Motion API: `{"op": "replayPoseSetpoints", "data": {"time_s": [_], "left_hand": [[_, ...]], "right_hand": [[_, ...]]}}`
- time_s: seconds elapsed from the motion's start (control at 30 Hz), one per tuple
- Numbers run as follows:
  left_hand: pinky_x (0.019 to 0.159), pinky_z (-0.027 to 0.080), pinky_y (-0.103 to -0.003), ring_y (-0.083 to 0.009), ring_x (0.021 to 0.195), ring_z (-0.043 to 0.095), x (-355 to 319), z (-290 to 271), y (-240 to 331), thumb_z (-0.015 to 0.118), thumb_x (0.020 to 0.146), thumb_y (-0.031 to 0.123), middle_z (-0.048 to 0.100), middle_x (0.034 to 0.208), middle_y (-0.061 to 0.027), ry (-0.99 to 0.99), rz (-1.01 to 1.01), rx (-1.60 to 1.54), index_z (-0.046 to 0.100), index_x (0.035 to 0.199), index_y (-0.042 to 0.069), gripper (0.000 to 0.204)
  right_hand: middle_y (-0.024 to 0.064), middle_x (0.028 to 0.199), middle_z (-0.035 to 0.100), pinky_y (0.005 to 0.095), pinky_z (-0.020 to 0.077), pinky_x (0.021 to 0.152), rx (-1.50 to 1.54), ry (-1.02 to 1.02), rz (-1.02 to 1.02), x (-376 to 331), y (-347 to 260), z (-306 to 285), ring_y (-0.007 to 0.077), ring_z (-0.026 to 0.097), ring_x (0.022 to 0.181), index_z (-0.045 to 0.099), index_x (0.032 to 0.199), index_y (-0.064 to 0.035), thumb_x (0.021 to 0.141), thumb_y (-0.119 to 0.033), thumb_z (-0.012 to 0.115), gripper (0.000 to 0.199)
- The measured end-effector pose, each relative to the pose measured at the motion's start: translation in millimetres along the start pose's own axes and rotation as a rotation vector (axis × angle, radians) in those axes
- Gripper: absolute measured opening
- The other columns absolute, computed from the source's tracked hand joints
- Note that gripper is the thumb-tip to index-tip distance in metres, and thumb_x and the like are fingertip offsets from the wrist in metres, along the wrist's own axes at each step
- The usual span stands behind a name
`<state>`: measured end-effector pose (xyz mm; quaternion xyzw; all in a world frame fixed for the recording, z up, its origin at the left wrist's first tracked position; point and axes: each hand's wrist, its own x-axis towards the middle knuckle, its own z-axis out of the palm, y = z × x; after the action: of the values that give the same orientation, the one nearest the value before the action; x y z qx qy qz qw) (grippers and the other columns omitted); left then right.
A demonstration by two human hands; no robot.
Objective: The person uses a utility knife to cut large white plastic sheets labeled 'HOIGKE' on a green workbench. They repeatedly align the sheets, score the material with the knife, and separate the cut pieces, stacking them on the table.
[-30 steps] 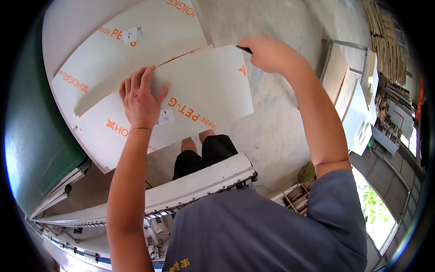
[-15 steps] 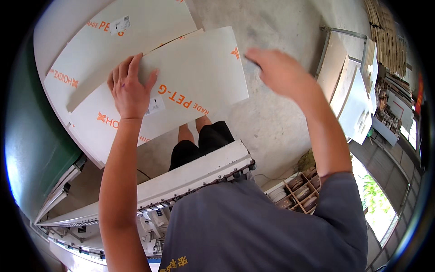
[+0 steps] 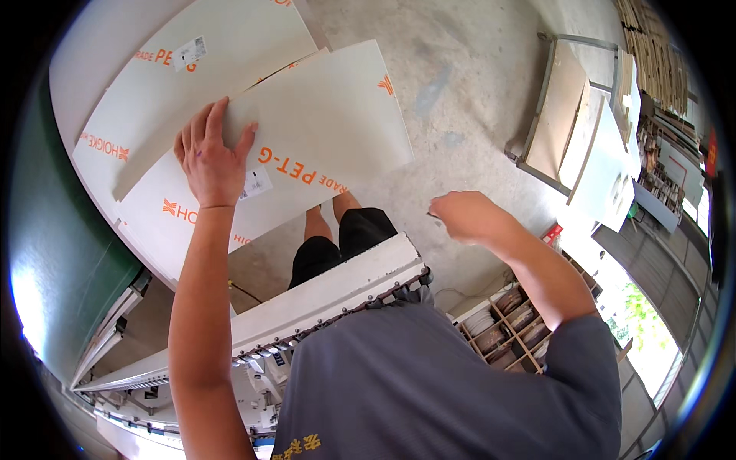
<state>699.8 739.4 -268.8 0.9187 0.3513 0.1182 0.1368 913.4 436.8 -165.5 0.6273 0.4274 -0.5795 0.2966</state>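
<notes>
My left hand [image 3: 211, 157] lies on a white panel [image 3: 337, 115] with orange print, fingers stretched and thumb apart. A white paper label [image 3: 257, 182] on the panel shows beside that hand's wrist. This panel partly covers another white panel [image 3: 172, 96] of the same look behind it, which bears its own label [image 3: 189, 54]. Off the near right side of the top panel, my right hand [image 3: 468, 216] is closed and apart from it. A small dark bit shows at its fingertips; its kind is too hidden to tell.
A white machine beam [image 3: 330, 284] with a roller edge crosses in front of my torso. Legs in black shorts [image 3: 337, 241] show between beam and panels. At right are a wooden compartment box [image 3: 510, 326] with rolls and a metal rack [image 3: 548, 172] with boards. A green curved surface [image 3: 69, 253] borders the left.
My right hand has dropped from beside the panel's far right edge toward me. My left hand keeps its place on the panel. The view has shifted slightly.
</notes>
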Motion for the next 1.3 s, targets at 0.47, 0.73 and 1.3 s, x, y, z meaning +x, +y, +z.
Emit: {"op": "replayPoseSetpoints", "data": {"time_s": [0.47, 0.73, 1.3], "left_hand": [[0.114, 0.032, -0.042, -0.0237, 0.123, 0.055, -4, 4, -6, 0.076, 0.086, 0.041, 0.063, 0.13, -0.0018, -0.026, -0.024, 0.07, 0.062, 0.133, 0.019, 0.053], [0.114, 0.032, -0.045, -0.0276, 0.127, 0.053, -2, 2, -4, 0.072, 0.09, 0.04, 0.062, 0.133, -0.0055, -0.044, -0.011, 0.081, 0.06, 0.137, 0.019, 0.052], [0.114, 0.031, -0.045, -0.0286, 0.126, 0.053, 1, -1, -1, 0.074, 0.086, 0.032, 0.062, 0.131, -0.0072, -0.054, 0.017, 0.045, 0.059, 0.135, 0.015, 0.053]], "right_hand": [[0.0168, 0.094, 0.07, 0.0487, 0.0551, 0.073, -0.021, 0.752, -0.11, 32, -5, -89, 0.04, 0.068, 0.092, 0.066, 0.106, -0.0047, 0.088, -0.002, 0.055, 0.022], [0.02, 0.153, 0.047, 0.0426, 0.0468, 0.109, 0.54, 0.687, -0.076, 34, 68, 20, 0.029, 0.054, 0.135, 0.046, 0.149, -0.0069, 0.084, 0.005, 0.048, 0.067], [-0.0042, 0.084, 0.055, 0.0277, 0.0346, 0.058, 0.885, 0.526, -0.298, 64, 63, -183, 0.0096, 0.04, 0.069, 0.061, 0.141, -0.0124, 0.099, -0.039, 0.06, 0.05]]}}
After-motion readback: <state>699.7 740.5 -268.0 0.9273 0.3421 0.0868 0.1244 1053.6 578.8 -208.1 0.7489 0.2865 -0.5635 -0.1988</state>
